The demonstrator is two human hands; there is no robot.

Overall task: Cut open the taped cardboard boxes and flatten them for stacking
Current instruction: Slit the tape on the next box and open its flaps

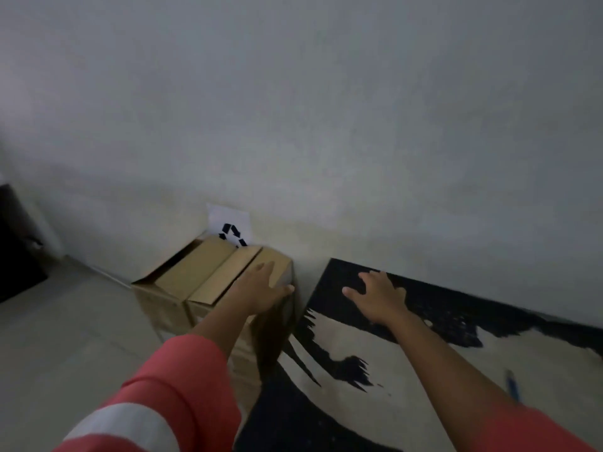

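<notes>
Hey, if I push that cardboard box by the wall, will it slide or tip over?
It probably slides rather than tips: the cardboard box sits flat on a smooth-looking floor. Its top flaps look unsealed, so they likely flex under your left hand. Its weight is unclear because the contents are hidden.

I see the box (pixel 195 278) on the floor (pixel 65 337) against the wall (pixel 326 125), with a paper sheet (pixel 228 218) propped behind it. My left grip (pixel 261 288) lies on its right-hand top. Right of the box lies the mat (pixel 408 370) — my right grip (pixel 378 295) over its far part, a pen-like thing (pixel 512 384) nearer me.
</notes>
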